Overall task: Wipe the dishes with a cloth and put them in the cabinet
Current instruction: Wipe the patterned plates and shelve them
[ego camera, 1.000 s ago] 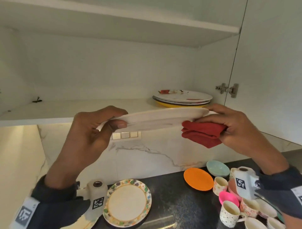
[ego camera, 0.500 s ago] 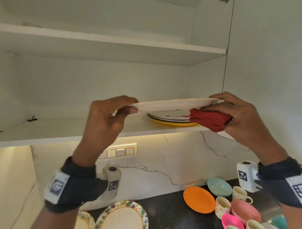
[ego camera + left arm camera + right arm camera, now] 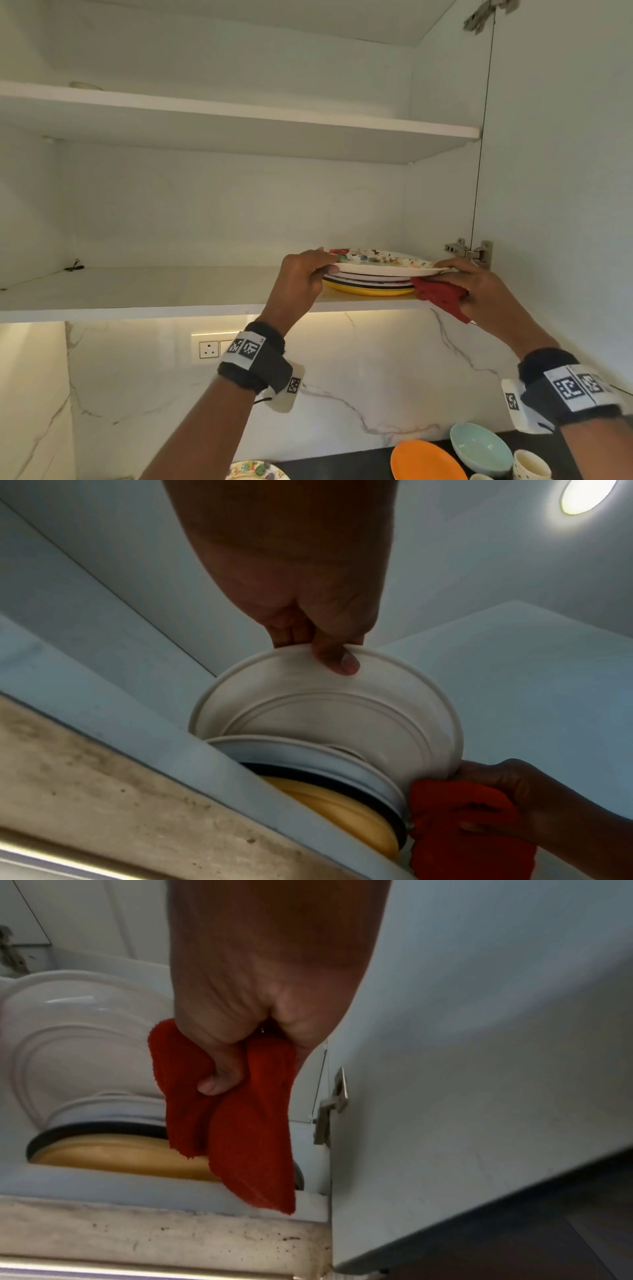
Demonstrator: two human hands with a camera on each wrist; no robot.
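A white plate with a coloured pattern (image 3: pixel 387 269) is held level just above a stack of plates (image 3: pixel 370 284) on the lower cabinet shelf (image 3: pixel 154 291). My left hand (image 3: pixel 325 267) pinches its left rim, thumb underneath (image 3: pixel 337 658). My right hand (image 3: pixel 445 274) holds the right rim, with a bunched red cloth (image 3: pixel 440 296) gripped below it. From the left wrist view the plate's ribbed underside (image 3: pixel 325 710) hovers over the stack, whose bottom plate is yellow (image 3: pixel 342 804). The right wrist view shows curled fingers (image 3: pixel 219 1080) around the cloth (image 3: pixel 246 1137).
The open cabinet door (image 3: pixel 555 171) and its hinge (image 3: pixel 467 251) stand close to my right hand. An upper shelf (image 3: pixel 239 126) runs overhead. On the dark counter below sit an orange plate (image 3: pixel 428 459), a pale blue bowl (image 3: pixel 479 448), cups (image 3: pixel 531 462) and a patterned plate (image 3: pixel 257 472).
Both hands have carried the plate up and forward into the cabinet. It now sits over the stack rather than in front of the shelf edge. The cloth stays in my right hand.
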